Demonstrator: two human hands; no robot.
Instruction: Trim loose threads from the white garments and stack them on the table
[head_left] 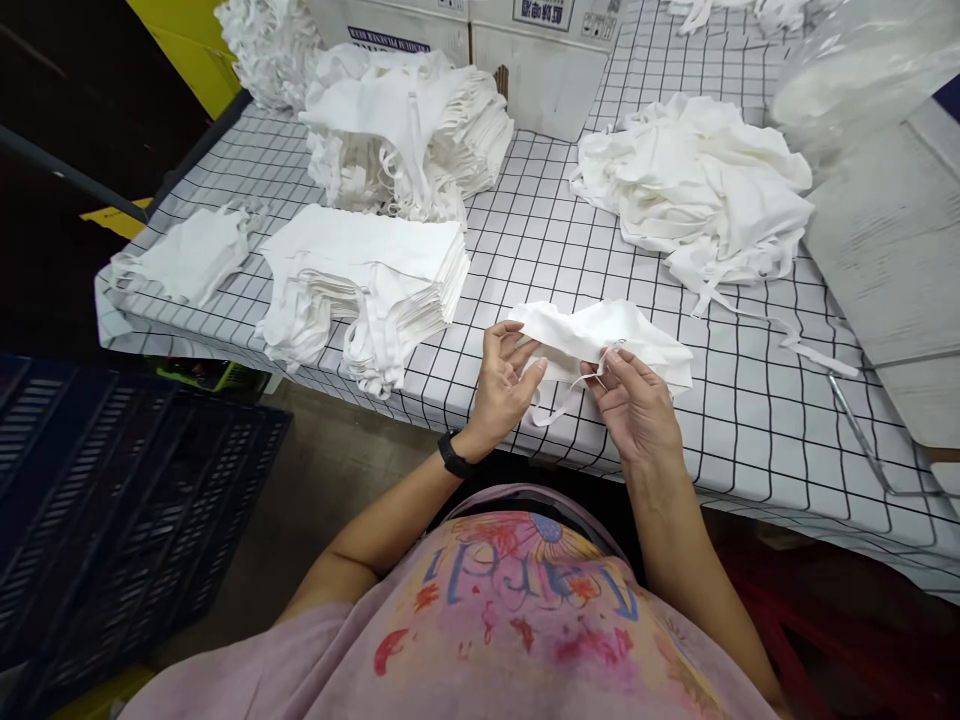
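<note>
A white cloth piece with thin straps lies at the near edge of the table, held by both hands. My left hand grips its left end, fingers curled around the fabric. My right hand pinches the fabric and a strap near the middle. A black band sits on my left wrist. One strap hangs down below the cloth between the two hands.
The table wears a white cloth with a black grid. Neat stacks of white pieces lie at left, a bigger stack behind, a loose heap at right. Cardboard boxes stand at the back. A dark crate sits on the floor at left.
</note>
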